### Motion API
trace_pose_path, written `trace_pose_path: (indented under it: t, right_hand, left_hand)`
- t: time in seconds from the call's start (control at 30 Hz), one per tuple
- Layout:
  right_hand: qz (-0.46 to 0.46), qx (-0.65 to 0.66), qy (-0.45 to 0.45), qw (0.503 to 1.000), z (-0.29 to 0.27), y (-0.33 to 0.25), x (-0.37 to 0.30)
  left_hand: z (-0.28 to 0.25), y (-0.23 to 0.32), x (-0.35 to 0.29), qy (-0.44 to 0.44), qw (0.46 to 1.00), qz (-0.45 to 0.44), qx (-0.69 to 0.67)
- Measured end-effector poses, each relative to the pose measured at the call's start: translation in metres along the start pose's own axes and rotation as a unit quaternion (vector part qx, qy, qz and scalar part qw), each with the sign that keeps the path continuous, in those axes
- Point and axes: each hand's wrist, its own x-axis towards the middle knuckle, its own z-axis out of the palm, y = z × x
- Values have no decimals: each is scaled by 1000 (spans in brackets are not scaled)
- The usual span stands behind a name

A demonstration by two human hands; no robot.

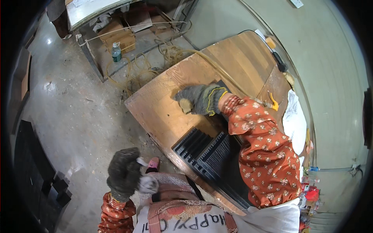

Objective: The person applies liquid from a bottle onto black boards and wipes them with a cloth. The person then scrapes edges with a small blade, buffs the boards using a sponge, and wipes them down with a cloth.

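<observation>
My left hand [123, 174], in a dark, dirty work glove, is closed beside my lap. A whitish-grey rag [148, 184] bunches out of its fingers. My right hand [200, 99], in a grey knit glove with a yellow-edged cuff, reaches over the wooden tabletop [155, 106]. Its fingers are curled, with a tan, rounded patch [185, 105] showing at them; whether this is a held piece or part of the glove is unclear. Beneath my right forearm, black slotted strips [206, 149] lie stacked side by side on the table. A dark flat piece shows partly behind my right wrist.
A yellowish hose [217, 68] runs across the table to a yellow-handled nozzle [273, 101]. A black-handled tool [279, 62] lies near the wall. White sheeting [294, 122] is at the right. Coiled hose, cardboard boxes [120, 40] and a bottle [116, 52] sit beyond the table.
</observation>
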Motion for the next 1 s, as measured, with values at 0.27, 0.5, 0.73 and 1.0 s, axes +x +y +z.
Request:
trace_pose_path:
  t: [0.27, 0.5, 0.73, 1.0]
  right_hand:
    - [52, 296, 342, 891, 6, -15, -134]
    - [137, 587, 400, 691, 77, -68, -241]
    - [102, 699, 433, 560, 113, -91, -242]
    - [94, 549, 424, 714, 99, -103, -209]
  left_hand:
    - [74, 62, 2, -227, 905, 309, 183]
    - [121, 70, -30, -256, 845, 396, 253]
    - [155, 62, -58, -192, 911, 314, 184]
    - [165, 46, -75, -146, 975, 165, -8]
